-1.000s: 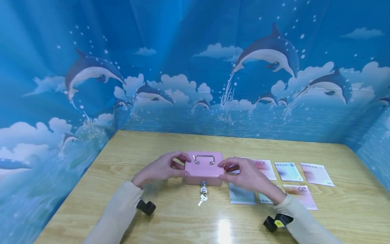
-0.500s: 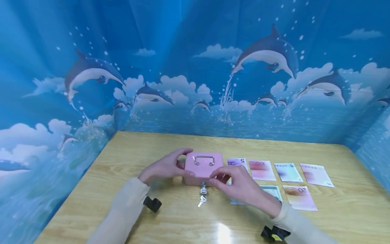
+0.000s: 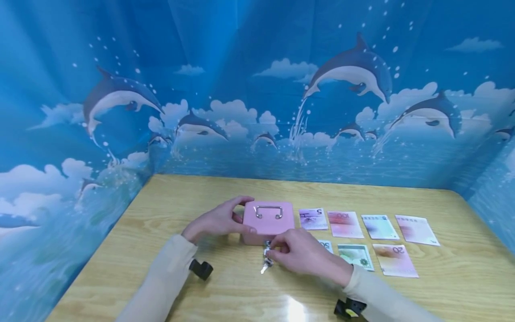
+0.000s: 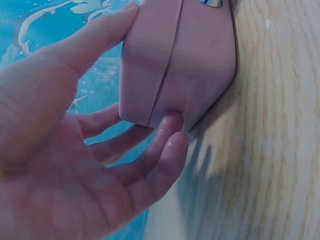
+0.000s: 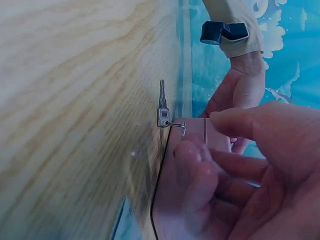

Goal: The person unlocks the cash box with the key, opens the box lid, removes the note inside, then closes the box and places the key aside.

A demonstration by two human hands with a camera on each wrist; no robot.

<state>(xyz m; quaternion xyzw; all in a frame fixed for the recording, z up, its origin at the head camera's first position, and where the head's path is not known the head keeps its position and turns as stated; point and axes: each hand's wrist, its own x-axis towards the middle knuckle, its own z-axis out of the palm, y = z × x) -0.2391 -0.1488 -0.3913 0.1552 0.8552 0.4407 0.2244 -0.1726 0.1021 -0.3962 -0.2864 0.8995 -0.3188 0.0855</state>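
A pink cash box point(image 3: 268, 219) with a metal handle point(image 3: 269, 207) on its lid sits closed on the table. My left hand point(image 3: 219, 220) grips its left side, thumb at the front lid edge and index finger at the back; in the left wrist view other fingers touch the side wall. Small metal keys point(image 3: 266, 265) hang at the lock on the box's front. My right hand point(image 3: 307, 255) is right at them, thumb and index finger around the upper key. In the right wrist view a hanging key point(image 5: 163, 116) shows beyond the fingertips, with thumb and index tips apart.
Several banknotes lie in two rows to the right, among them a purple 5 point(image 3: 313, 219), a red 100 point(image 3: 345, 224), a green note point(image 3: 356, 256) and a pink 20 point(image 3: 395, 260). A dolphin-print curtain point(image 3: 257, 89) stands behind the wooden table point(image 3: 225, 286).
My right hand has left the box's right side and moved down to the keys at the front. My left hand has shifted its grip, thumb now at the front lid edge.
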